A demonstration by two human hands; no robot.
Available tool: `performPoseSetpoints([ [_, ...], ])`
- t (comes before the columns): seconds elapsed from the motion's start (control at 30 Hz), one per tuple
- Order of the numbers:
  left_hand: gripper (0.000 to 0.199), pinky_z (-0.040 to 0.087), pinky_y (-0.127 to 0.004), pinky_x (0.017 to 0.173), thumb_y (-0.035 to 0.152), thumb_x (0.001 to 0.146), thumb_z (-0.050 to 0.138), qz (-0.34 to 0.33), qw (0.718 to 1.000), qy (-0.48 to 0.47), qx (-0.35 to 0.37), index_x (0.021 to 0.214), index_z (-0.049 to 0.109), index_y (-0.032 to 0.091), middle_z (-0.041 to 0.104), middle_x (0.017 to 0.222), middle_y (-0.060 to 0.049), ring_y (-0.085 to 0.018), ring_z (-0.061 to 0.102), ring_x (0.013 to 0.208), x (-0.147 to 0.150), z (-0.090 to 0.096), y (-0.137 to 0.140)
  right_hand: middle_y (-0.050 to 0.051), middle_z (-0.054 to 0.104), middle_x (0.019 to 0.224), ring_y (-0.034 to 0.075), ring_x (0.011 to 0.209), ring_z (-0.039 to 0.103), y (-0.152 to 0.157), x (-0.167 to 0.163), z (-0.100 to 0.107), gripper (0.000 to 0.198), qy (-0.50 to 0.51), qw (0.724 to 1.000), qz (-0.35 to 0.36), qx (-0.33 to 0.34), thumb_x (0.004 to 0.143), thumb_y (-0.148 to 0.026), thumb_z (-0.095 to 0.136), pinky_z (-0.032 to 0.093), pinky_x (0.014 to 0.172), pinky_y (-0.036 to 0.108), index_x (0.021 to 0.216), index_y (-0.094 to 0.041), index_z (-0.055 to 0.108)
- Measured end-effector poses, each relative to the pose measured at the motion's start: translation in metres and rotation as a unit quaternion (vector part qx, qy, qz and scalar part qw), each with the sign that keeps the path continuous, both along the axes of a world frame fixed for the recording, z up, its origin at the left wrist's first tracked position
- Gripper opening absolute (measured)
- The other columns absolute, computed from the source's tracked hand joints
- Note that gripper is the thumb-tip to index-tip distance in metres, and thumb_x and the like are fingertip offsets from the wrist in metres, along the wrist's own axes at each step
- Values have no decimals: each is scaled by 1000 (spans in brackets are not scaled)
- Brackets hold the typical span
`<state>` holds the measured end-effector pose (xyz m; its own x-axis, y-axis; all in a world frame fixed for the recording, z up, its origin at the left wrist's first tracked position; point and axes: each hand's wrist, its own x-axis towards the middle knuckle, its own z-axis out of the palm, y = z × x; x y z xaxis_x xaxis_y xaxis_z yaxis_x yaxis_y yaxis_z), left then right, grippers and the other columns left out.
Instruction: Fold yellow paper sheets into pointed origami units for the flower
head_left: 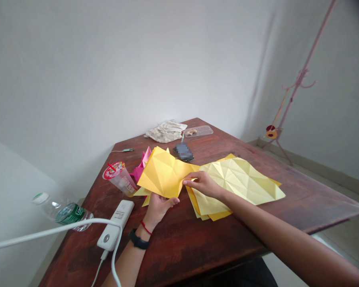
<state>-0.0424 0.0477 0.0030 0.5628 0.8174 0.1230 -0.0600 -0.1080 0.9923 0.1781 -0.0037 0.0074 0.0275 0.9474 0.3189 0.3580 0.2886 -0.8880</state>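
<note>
A creased sheet of yellow origami paper (159, 172) is held up over the table between both hands. My left hand (157, 209) grips its lower edge from below, thumb on the near side and the other fingers behind the paper. At the right edge, my right hand (203, 182) pinches the same sheet between thumb and fingers. Just to the right lies a stack of creased paler yellow sheets (242, 179) with darker yellow ones beneath. Pink folded paper (143, 163) shows partly behind the held sheet, and pale yellow pieces stick out below it.
A plastic cup (121, 179) with a red straw stands left, near a tilted water bottle (71, 213). A white power strip (116, 225) and its cable cross the near left. Farther back are a phone (183, 152), a cloth (165, 131) and a clear tray (205, 130).
</note>
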Motion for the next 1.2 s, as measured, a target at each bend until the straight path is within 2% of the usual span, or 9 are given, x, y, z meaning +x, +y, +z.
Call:
performPoseSetpoints([
  [0.17, 49, 57, -29, 62, 46, 57, 91, 1, 1000, 11, 10, 92, 73, 16, 77, 81, -8, -20, 68, 67, -1, -1, 0, 8, 78, 91, 23, 81, 71, 0, 0, 0, 35, 2, 1000, -4, -1, 86, -50, 68, 51, 63, 27, 88, -16, 78],
  [0.4, 47, 52, -22, 51, 45, 61, 90, -3, 1000, 6, -1, 92, 72, 15, 77, 85, -8, -16, 66, 62, 0, 0, 0, 8, 78, 89, 23, 80, 70, 0, -1, 0, 37, 4, 1000, -5, 1, 86, -52, 67, 51, 63, 27, 87, -16, 78],
  [0.7, 47, 49, -21, 48, 50, 70, 82, 7, 1000, 9, -19, 92, 69, 10, 71, 68, -6, -15, 66, 58, -1, -3, 3, 7, 77, 84, 22, 78, 68, 0, 0, 0, 40, 8, 1000, -10, 7, 86, -54, 66, 49, 60, 26, 86, -16, 77],
  [0.87, 46, 50, -21, 49, 52, 79, 73, 42, 999, 12, -15, 98, 67, 11, 70, 65, -4, -15, 66, 57, 0, -4, 1, 8, 77, 86, 22, 79, 68, 0, 1, 0, 41, 10, 1000, 9, 2, 86, -54, 66, 49, 62, 26, 87, -15, 77],
  [0.97, 45, 49, -21, 47, 52, 79, 73, 70, 997, 7, -16, 98, 66, 12, 71, 68, -3, -15, 66, 55, 1, -4, 0, 8, 77, 86, 22, 79, 68, 0, 1, -2, 41, 16, 1000, 23, 0, 86, -54, 66, 50, 63, 26, 87, -15, 77],
  [1.2, 41, 50, -22, 47, 50, 78, 74, 83, 996, 15, -10, 92, 68, 12, 71, 68, -4, -15, 66, 54, 1, -4, 1, 9, 78, 90, 23, 83, 70, 0, 0, -2, 40, 34, 998, 45, -11, 83, -54, 70, 52, 67, 27, 90, -15, 78],
])
